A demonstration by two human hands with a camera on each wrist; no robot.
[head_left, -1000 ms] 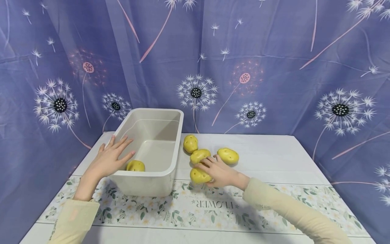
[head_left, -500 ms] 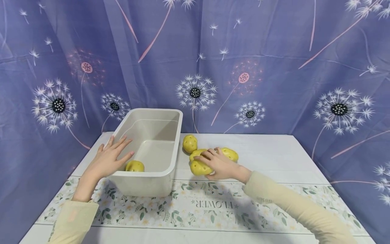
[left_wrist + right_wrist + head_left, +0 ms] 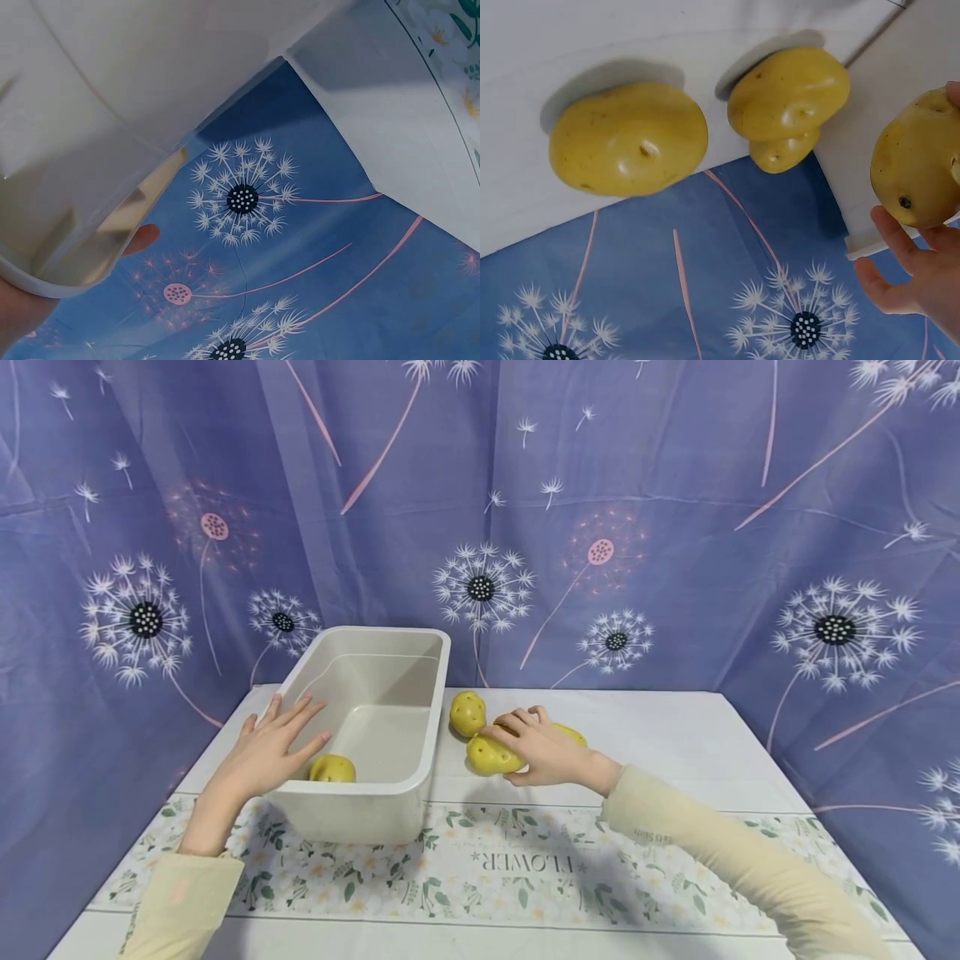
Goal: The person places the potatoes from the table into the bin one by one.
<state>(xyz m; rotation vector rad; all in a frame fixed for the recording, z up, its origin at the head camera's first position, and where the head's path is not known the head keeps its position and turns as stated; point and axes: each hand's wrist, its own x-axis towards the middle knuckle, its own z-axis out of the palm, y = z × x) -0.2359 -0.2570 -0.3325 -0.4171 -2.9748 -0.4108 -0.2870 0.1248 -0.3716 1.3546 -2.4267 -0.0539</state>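
Worktop [image 3: 675, 739] white, a leaf-and-blossom printed band [image 3: 525, 897] crossing it on the near side, the word FLOWER printed on the band. Purple-blue curtain [image 3: 390, 552] hangs behind and along both sides, patterned with white and pink dandelion heads and drifting seeds.

Pale grey tub [image 3: 352, 814], deep and rectangular, stands upright on the left part of the worktop, its near end over the printed band. Inside: one yellow potato [image 3: 332, 768], at the near end.

Left hand [image 3: 266, 747] lies across the tub's left rim near the close corner, fingers spread apart, thumb over the inside.

Right hand [image 3: 547, 747] is right of the tub, fingers clamped on a potato [image 3: 493, 757], thumb on the near side. Three more potatoes lie on the worktop: a far potato [image 3: 468, 714] just beside the tub's right wall; a middle potato [image 3: 789, 94], largely hidden in the head view; and a right-hand potato [image 3: 628, 139], mostly covered by the hand from above. Pale sleeves [image 3: 720, 852] on both arms.
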